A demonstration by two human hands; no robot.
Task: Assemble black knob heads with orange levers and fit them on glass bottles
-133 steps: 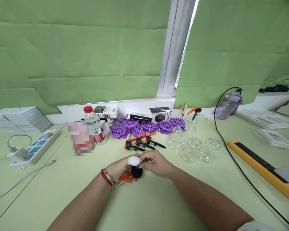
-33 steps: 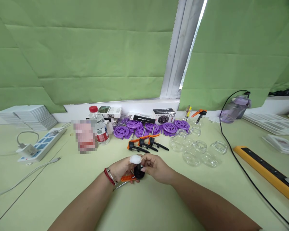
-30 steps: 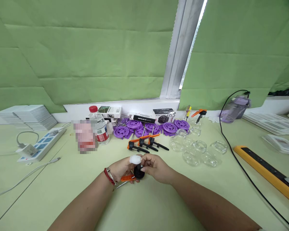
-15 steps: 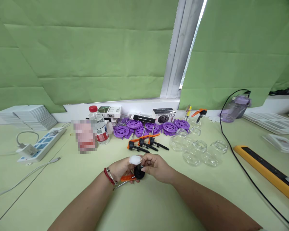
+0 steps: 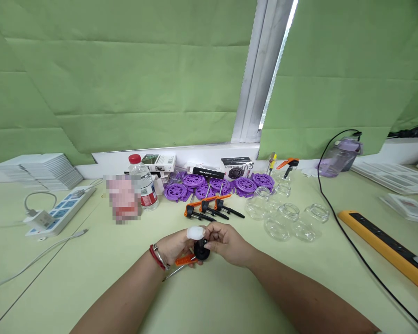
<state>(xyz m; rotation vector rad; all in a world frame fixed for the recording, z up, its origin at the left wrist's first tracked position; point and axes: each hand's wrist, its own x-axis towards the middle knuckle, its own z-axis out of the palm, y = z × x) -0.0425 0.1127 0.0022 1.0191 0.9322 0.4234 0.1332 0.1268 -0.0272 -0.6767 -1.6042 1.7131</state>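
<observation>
Near the front middle of the table, my left hand (image 5: 181,246) is closed around a black round part (image 5: 201,250). An orange arm (image 5: 185,260) and a thin metal rod (image 5: 174,272) stick out below that hand toward the left. A white wrapping (image 5: 195,233) covers its thumb. My right hand (image 5: 223,243) pinches at the upper right side of the same black part, fingertips touching it; any small piece between them is too small to make out. Beyond my hands lie several orange-and-black crank handles (image 5: 209,208) with metal rods.
Purple slotted discs (image 5: 245,184) and small boxes (image 5: 209,172) line the back. Clear glass jars (image 5: 277,228) lie to the right. A red-capped water bottle (image 5: 146,185) and a white power strip (image 5: 66,208) stand left. A black cable (image 5: 348,241) crosses the right side.
The metal rod's free end has dipped slightly lower to the left. Both hands stay on the black part, almost in place.
</observation>
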